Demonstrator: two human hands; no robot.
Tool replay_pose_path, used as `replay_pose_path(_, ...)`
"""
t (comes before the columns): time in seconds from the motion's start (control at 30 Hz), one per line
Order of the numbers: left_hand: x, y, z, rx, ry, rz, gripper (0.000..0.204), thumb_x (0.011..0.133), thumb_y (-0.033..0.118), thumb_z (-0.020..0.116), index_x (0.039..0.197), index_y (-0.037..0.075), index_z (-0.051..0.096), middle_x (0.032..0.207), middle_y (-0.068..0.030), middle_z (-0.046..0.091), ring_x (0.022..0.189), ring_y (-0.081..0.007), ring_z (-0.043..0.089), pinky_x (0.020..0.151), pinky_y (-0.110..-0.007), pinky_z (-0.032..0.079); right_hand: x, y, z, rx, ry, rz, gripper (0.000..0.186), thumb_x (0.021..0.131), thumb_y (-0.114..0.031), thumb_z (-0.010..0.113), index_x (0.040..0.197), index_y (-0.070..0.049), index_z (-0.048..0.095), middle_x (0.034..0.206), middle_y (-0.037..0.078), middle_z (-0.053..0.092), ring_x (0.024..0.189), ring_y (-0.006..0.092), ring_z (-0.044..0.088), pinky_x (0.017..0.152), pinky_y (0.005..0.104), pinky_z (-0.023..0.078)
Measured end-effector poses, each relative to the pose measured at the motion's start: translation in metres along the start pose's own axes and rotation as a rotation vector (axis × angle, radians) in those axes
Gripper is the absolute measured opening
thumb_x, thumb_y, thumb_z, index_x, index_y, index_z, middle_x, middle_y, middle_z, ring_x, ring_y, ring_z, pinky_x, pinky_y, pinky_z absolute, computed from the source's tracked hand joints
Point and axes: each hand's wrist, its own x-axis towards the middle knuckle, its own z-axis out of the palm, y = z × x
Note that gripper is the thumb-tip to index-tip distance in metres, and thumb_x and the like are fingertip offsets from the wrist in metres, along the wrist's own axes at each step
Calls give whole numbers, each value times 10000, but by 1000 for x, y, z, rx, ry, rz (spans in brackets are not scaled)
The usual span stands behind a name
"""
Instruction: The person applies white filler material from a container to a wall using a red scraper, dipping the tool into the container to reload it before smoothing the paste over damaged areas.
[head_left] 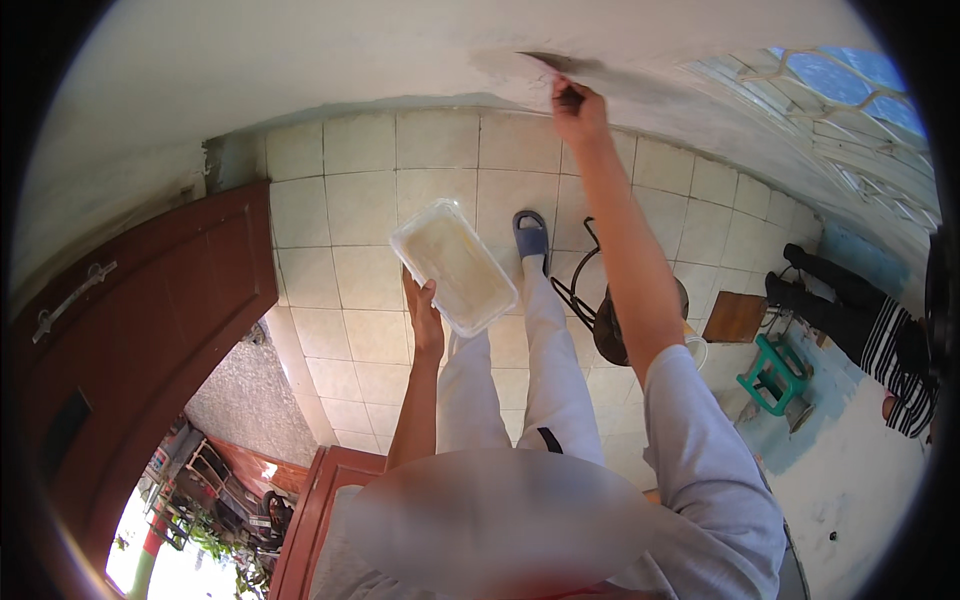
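Observation:
My left hand (425,318) grips the near left edge of a translucent rectangular plastic tub (408,237). A pale, cream-coloured layer (456,262) covers its bottom. With the arm stretched forward, my right hand (584,114) is closed around the handle of a putty knife (545,63). Its thin blade lies at the white wall (400,50), pointing up and left. Around the blade the wall has a greyish, uneven patch. Whether the blade presses on the surface is hard to tell.
A brown wooden door (170,300) stands open at left. Beyond my right forearm are a dark rounded object (608,335) with black tubing, a brown board (735,317) and a green stool (774,374). Another person (860,310) is at far right, near a grilled window (850,110).

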Motion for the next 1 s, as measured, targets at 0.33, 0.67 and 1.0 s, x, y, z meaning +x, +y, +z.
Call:
replay_pose_path(0.33,-3,5,-4,-2,-7,-18,825,974,389,572,1619,59,179,1606,-143,305,1495,-280,267,1214,-414,230,-71,-92,-25,200,-128,-120,279,987,-12,387,1104,197,530,997,234,638,839,240,638,647,252,571)
replay_pose_path(0.67,-11,10,-4,9,10,-67,831,965,378,572,1627,82,165,1612,-143,295,1489,-288,286,1199,-428,271,-17,-8,3,-237,55,78,263,946,29,376,1135,192,460,1110,332,628,834,276,654,615,238,551)
replay_pose_path(1.0,-14,6,6,-43,-36,-45,804,974,328,555,1634,106,153,1612,-128,299,1488,-286,292,1190,-432,300,-88,-131,16,-79,-78,-69,258,948,-8,412,1066,166,562,993,250,647,731,181,628,571,204,557)
